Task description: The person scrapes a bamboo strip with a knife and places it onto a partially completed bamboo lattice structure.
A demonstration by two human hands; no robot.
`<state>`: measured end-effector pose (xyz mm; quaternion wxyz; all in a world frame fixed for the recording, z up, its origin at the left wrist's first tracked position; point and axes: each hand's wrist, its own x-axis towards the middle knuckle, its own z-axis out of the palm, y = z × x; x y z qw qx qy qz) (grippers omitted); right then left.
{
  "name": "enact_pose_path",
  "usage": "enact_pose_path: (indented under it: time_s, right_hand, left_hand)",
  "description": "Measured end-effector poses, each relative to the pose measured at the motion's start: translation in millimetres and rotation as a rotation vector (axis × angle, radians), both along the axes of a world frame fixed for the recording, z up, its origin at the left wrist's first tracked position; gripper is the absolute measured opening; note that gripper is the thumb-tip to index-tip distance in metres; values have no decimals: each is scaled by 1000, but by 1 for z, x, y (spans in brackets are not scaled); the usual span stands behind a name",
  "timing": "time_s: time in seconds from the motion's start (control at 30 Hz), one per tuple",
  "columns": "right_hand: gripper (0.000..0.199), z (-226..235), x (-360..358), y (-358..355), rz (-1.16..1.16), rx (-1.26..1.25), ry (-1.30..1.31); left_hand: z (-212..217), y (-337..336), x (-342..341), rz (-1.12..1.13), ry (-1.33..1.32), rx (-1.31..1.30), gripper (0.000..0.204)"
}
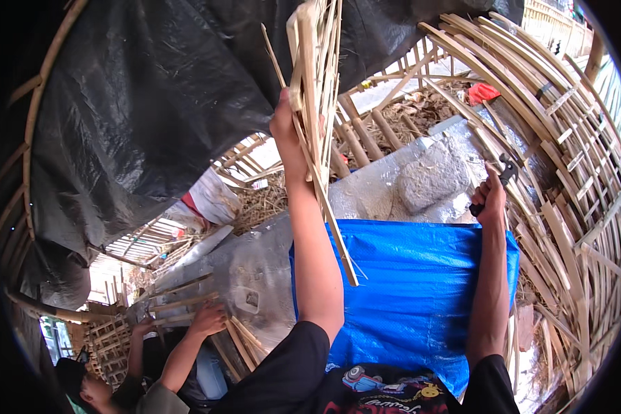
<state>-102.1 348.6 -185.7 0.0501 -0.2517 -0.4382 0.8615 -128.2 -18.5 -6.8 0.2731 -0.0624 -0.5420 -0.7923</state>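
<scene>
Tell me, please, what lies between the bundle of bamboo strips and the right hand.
In the head view, a rough grey block lies between the bamboo strips and the right hand.

White, slanted lettering [400,407] stands on the front of the black shirt [338,388] at the lower edge, under a colourful print [386,386]. The picture's edge runs close below it; whether the red shapes [352,406] alongside are letters is unclear.

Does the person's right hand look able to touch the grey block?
Probably yes: the grey block lies left of the right hand, with nothing visible between, though that hand holds a dark tool.
</scene>
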Motion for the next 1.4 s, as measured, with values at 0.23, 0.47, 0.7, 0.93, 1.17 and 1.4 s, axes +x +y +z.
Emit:
enact_pose_path:
  time_s: [0.23, 0.47, 0.7, 0.93, 1.17, 1.4]
  right_hand:
    - [48, -5, -3, 6, -32, 2, 8]
    - [42, -19, -12, 9, -18, 1, -88]
    - [39, -22, -15, 7, 19, -21, -46]
    - [35, -21, -19, 7, -25, -59, -59]
    - [32, -28, -29, 6, 15, -22, -59]
    - [34, -23, -28, -2, 5, -58, -34]
  left_hand:
    - [-10, -3, 2, -259, 107, -63, 41]
    - [-22, 23, -9, -167, 2, -75, 44]
    - [-18, 42, -14, -110, -158, -273, 49]
    - [-28, 11, -47, -559, 64, 12, 40]
    - [-8, 16, -36, -453, 117, 184, 31]
    - [55, 8, -12, -312, 302, -170, 24]
